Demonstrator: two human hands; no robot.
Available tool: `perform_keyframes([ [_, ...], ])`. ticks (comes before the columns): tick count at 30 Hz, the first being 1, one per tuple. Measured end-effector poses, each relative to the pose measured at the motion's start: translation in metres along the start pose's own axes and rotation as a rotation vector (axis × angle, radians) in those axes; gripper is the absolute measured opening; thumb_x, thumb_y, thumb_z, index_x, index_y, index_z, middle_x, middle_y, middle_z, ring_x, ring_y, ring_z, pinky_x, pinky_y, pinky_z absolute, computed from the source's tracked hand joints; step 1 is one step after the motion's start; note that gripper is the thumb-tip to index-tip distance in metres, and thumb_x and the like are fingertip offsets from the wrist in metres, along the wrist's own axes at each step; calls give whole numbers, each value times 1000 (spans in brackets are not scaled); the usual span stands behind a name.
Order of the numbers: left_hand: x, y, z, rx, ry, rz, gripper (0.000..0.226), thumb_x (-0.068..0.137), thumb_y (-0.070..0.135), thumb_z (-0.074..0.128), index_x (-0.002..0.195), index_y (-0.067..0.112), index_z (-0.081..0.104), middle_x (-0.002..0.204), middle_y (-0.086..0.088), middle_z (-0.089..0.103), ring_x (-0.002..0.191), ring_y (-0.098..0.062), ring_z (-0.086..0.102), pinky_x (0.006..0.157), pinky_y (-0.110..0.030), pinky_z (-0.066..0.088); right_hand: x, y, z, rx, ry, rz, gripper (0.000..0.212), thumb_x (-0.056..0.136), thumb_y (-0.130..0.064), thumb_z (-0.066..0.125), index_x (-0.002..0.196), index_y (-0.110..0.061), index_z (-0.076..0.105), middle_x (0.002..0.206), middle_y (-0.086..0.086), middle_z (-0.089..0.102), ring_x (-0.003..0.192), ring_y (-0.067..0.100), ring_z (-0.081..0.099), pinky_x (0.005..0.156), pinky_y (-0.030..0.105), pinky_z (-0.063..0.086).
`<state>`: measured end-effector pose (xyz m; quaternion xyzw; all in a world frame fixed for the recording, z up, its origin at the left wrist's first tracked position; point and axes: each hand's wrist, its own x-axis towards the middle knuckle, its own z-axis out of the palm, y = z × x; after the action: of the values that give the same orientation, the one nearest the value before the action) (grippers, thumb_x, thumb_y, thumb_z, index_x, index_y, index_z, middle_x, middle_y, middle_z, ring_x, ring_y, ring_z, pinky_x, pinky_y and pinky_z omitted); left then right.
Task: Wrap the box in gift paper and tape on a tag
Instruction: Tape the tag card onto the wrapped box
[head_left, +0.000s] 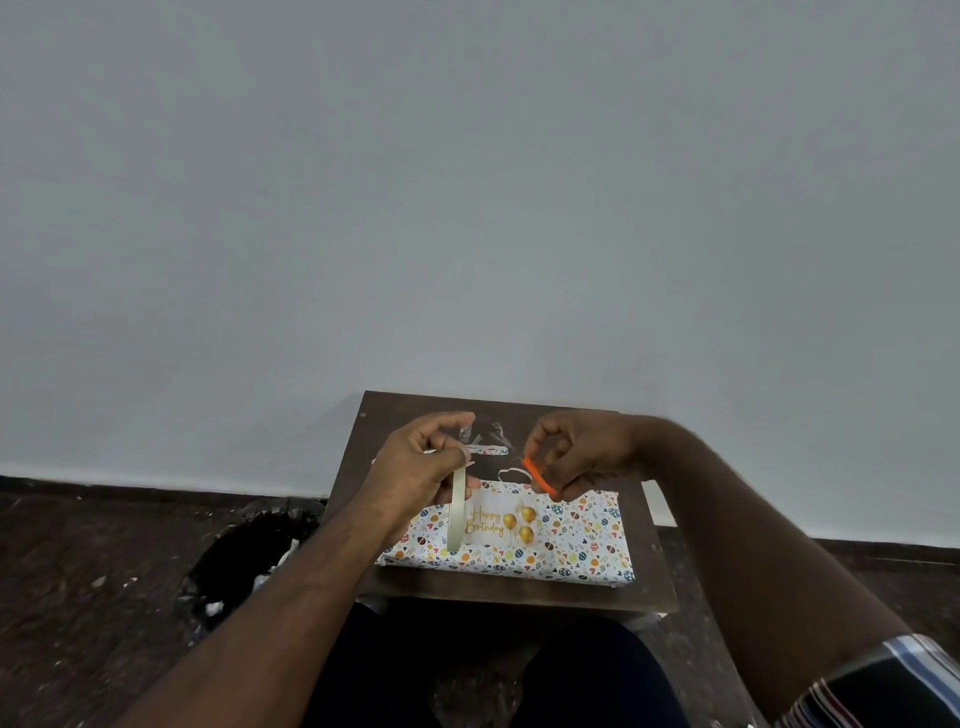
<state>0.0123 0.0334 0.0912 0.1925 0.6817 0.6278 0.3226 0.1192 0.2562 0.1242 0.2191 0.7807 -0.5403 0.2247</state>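
Note:
The box (576, 545), wrapped in white paper with coloured dots, lies on a small dark wooden table (405, 415). A "Happy Birthday" tag (501, 522) with gold balloons rests on its top. My left hand (421, 467) grips a cream tape roll (457, 512) seen edge-on, held above the box's left end. My right hand (576, 452) holds an orange-handled tool (537, 475), probably scissors or a cutter, just above the box's far edge. A thin strip, maybe tape, seems to run between the two hands.
Paper scraps (488, 449) and bits of clear tape lie on the table behind the box. A black-lined waste bin (244, 556) stands on the dark floor to the left. A grey wall rises behind. My legs are under the table's near edge.

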Motion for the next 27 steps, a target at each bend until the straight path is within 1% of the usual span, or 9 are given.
perform_keyframes([
  [5, -1, 0, -2, -14, -5, -16, 44, 96, -5, 58, 129, 22, 67, 98, -16, 63, 77, -32, 77, 80, -52, 63, -1, -16, 8, -187, 13, -52, 39, 87, 4, 71, 122, -9, 61, 97, 9, 76, 76, 16, 70, 66, 26, 57],
  [8, -2, 0, -4, -22, -17, -16, 44, 96, -6, 57, 128, 23, 67, 98, -17, 64, 78, -32, 77, 78, -49, 64, 0, -20, 8, -235, 37, -78, 39, 85, 3, 73, 120, -11, 65, 95, 11, 74, 71, 14, 69, 62, 26, 54],
  [11, -4, 2, -4, -24, -25, -16, 44, 97, -6, 57, 128, 23, 67, 104, -26, 63, 78, -32, 77, 75, -44, 64, 2, -23, 5, -242, 59, -84, 39, 84, 6, 71, 119, -12, 67, 88, 8, 73, 63, 9, 68, 59, 25, 53],
  [13, -4, 3, -5, -23, -31, -14, 44, 97, -5, 57, 129, 23, 67, 109, -29, 61, 79, -32, 77, 73, -42, 64, 3, -23, 3, -252, 59, -92, 38, 85, 5, 71, 118, -14, 68, 89, 8, 74, 67, 12, 69, 63, 27, 55],
  [16, -4, 3, -6, -31, -38, -17, 45, 97, -5, 58, 130, 23, 67, 112, -30, 60, 80, -33, 77, 79, -49, 64, 3, -23, 0, -274, 59, -129, 37, 84, 3, 73, 117, -14, 70, 96, 12, 75, 75, 17, 69, 67, 31, 56],
  [18, -4, 3, -6, -30, -40, -18, 45, 97, -5, 57, 131, 23, 67, 113, -31, 60, 81, -34, 77, 81, -50, 63, 3, -23, -1, -281, 56, -140, 37, 84, 2, 74, 117, -16, 70, 100, 13, 76, 78, 17, 70, 67, 29, 56],
  [21, -3, 3, -6, -24, -48, -20, 46, 97, -6, 57, 133, 21, 65, 113, -33, 59, 81, -33, 77, 77, -45, 64, 4, -24, 0, -313, 64, -136, 38, 85, -1, 76, 119, -18, 70, 102, 9, 75, 85, 16, 72, 68, 25, 57],
  [25, -3, 3, -7, -21, -57, -24, 46, 98, -5, 57, 134, 21, 64, 112, -35, 59, 83, -33, 77, 78, -44, 64, 8, -24, 0, -377, 86, -152, 37, 85, -7, 77, 118, -23, 70, 110, 6, 73, 100, 23, 72, 81, 33, 61],
  [27, -2, 3, -7, -23, -57, -30, 46, 97, -4, 58, 135, 22, 64, 111, -35, 60, 83, -33, 77, 78, -43, 64, 8, -24, 0, -397, 97, -159, 37, 84, -7, 78, 117, -24, 71, 108, 4, 74, 98, 21, 72, 76, 29, 59],
])
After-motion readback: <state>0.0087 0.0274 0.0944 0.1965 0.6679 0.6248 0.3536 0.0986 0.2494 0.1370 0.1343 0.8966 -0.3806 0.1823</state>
